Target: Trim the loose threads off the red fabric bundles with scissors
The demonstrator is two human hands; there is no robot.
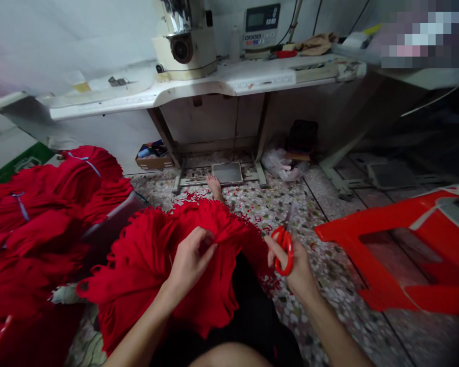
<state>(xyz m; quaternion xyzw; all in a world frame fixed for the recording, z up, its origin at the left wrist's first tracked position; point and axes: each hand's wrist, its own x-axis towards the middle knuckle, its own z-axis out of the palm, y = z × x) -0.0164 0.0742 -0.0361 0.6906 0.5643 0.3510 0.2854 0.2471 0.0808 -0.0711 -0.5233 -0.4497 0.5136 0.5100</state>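
Note:
A thick pile of red fabric pieces with stringy edges drapes over my lap. My left hand lies at the top of the pile, thumb and fingers pinched on the red fabric. To the right of the pile, my right hand grips a pair of scissors with red handles, its blades pointing up and away from me. The scissors stand apart from the fabric.
At left, more red bundles tied with pale strips fill a bin. Ahead stands a white table with a sewing machine; a pedal is below. An orange-red plastic stool lies right. Red scraps litter the speckled floor.

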